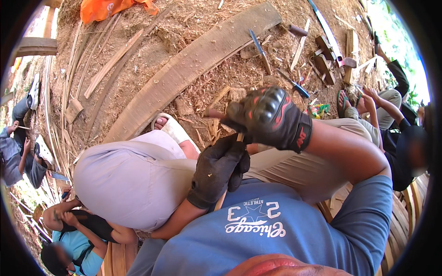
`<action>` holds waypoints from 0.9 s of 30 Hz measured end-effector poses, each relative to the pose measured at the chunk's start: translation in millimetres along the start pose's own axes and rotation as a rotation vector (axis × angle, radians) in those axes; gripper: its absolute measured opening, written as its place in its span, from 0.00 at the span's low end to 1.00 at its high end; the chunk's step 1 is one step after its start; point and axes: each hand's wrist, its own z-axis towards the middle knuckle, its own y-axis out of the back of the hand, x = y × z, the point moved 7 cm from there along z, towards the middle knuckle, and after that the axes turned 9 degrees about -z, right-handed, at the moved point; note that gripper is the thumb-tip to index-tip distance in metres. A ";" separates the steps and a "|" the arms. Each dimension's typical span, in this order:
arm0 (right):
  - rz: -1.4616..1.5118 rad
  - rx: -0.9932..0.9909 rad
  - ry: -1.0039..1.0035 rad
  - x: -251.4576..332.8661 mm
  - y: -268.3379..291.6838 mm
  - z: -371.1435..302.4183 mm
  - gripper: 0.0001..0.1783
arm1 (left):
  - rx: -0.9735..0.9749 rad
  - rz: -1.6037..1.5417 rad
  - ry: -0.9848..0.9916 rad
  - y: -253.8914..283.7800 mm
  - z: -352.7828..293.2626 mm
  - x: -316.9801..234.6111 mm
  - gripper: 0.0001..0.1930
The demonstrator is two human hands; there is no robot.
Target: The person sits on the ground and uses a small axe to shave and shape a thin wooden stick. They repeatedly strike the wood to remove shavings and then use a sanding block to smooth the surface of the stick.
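looks like the shaving step is in hand: the left gloved hand (216, 169) wraps its fingers around a thin wooden strip (220, 201) in front of the blue t-shirt (313, 234), while the right gloved hand (264, 112) curls its fingers round a brown handle (213, 113), can't tell what tool it belongs to. next move probably calls for a steady strip and left fingers clear of any edge. strip's pale, narrow and mostly hidden.
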 end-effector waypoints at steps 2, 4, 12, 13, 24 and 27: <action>-0.087 -0.043 -0.003 -0.9 -9.3 -7.3 0.10 | 0.024 0.028 -0.023 -0.3 5.3 2.1 0.16; -0.324 0.059 -0.060 -35.5 -35.6 -14.7 0.11 | 0.031 0.055 -0.023 -2.1 3.0 3.2 0.15; -0.425 0.066 0.044 -26.0 -5.3 -11.2 0.31 | -0.010 0.102 -0.043 -9.4 -4.1 -3.7 0.15; -0.415 0.013 0.047 -27.6 -5.4 -11.7 0.21 | 0.014 0.105 -0.049 -13.8 -3.8 -6.2 0.15; -0.233 -0.124 -0.011 -7.5 9.4 -9.7 0.24 | -0.007 0.094 -0.098 -9.8 -4.7 -6.4 0.16; -0.039 -0.240 0.083 17.4 18.9 -8.2 0.18 | -0.034 0.119 -0.154 -8.9 -4.0 -11.8 0.16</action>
